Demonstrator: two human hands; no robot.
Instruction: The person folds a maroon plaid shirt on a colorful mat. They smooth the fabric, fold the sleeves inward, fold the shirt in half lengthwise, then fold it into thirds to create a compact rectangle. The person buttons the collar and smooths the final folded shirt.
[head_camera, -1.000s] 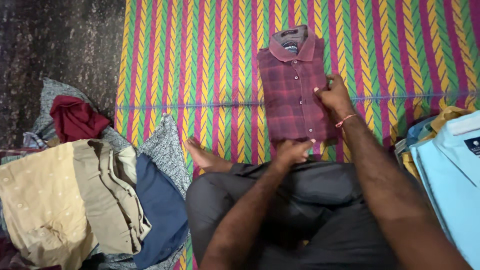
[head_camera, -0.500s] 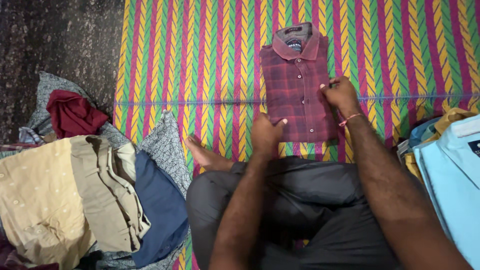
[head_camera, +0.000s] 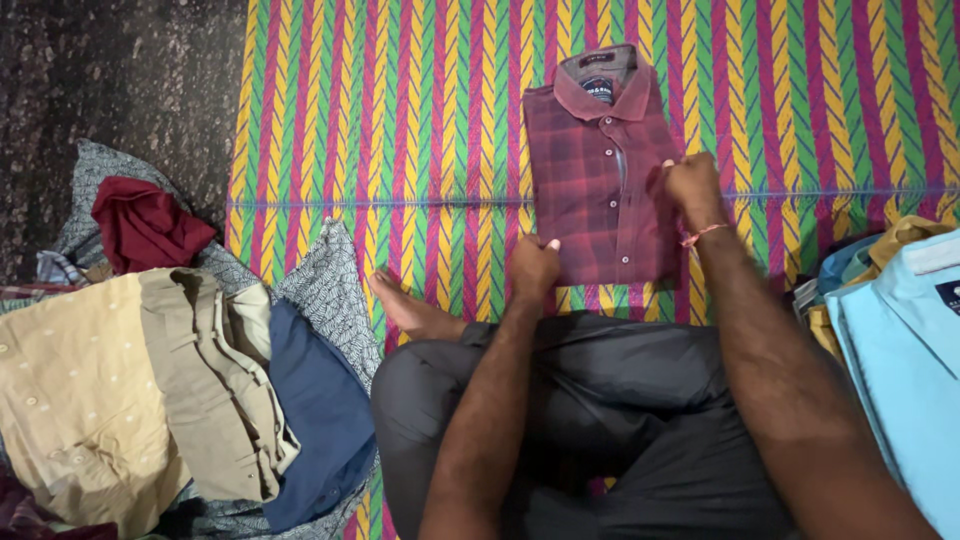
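Left hand (head_camera: 533, 266) shifted, both gripping shirt (head_camera: 600, 180)

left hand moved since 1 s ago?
Yes. The left hand has gone from the shirt's bottom edge, near its middle, over to the lower left corner of the folded maroon plaid shirt, which stays put on the striped mat.

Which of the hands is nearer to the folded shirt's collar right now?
Right. The right hand grips the right edge of the maroon plaid shirt, midway up, closer to the collar. The left hand presses the bottom left corner, farther away.
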